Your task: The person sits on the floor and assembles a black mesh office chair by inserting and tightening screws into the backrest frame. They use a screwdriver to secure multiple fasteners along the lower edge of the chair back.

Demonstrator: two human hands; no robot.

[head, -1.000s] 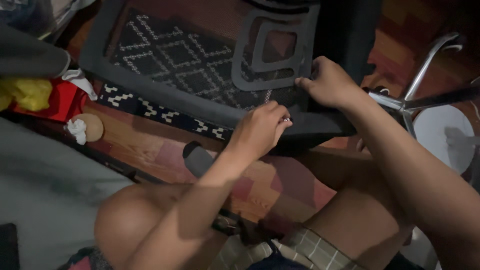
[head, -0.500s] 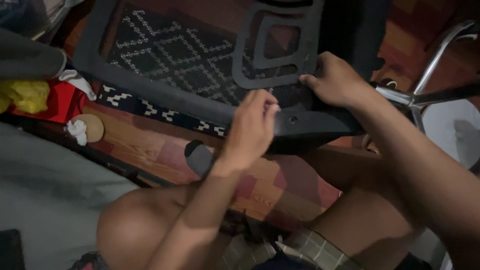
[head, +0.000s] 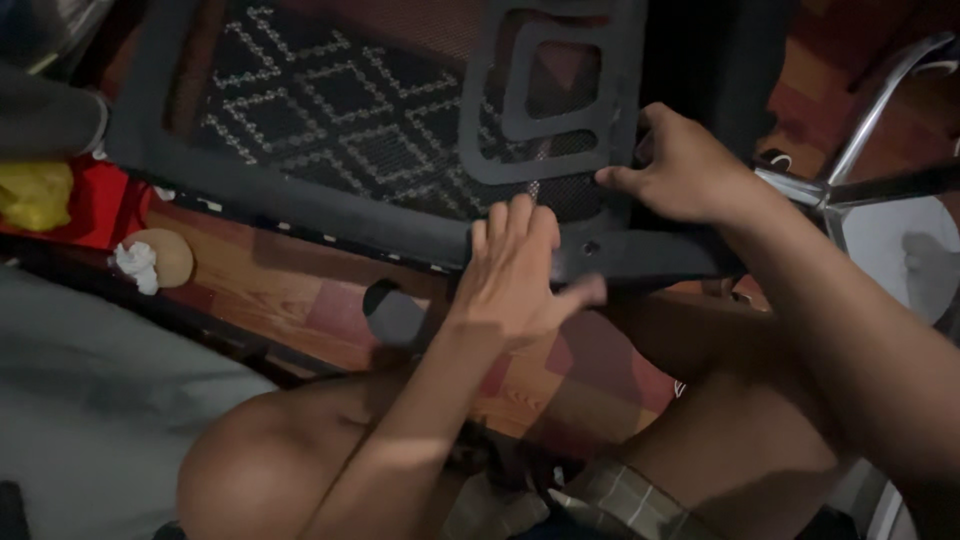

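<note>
Dim room, patchwork rug (head: 300,290) on the floor, chrome chair base (head: 850,170) off to the right. The black mesh chair back (head: 330,130) lies across the far side. Left hand (head: 520,275) rests flat on its near frame, fingers spread. Right hand (head: 680,170) has its fingers curled around the frame's right part.

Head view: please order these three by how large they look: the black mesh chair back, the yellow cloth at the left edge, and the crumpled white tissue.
1. black mesh chair back, by far the largest
2. yellow cloth
3. crumpled white tissue, the smallest

The cloth is partly cut off by the frame edge, so its full size is unsure.
</note>
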